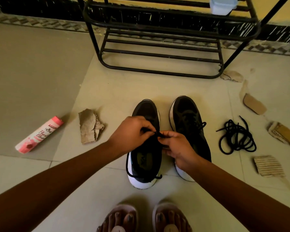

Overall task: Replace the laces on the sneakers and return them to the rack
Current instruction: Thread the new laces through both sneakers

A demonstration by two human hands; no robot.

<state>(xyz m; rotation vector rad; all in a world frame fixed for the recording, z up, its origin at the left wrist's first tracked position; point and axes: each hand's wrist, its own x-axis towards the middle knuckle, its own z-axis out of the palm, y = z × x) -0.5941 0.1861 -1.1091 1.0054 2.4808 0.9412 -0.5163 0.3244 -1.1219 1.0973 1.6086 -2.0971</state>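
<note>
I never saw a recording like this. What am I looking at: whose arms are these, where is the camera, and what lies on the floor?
No machine here: a person works with bare hands. The one camera sits on the person's head and looks down. The left hand and right hand pinch a black lace over a sneaker. A second sneaker, laced, stands beside it. On the floor lie loose laces, a pink bottle and cardboard scraps. The rack stands behind.
</note>
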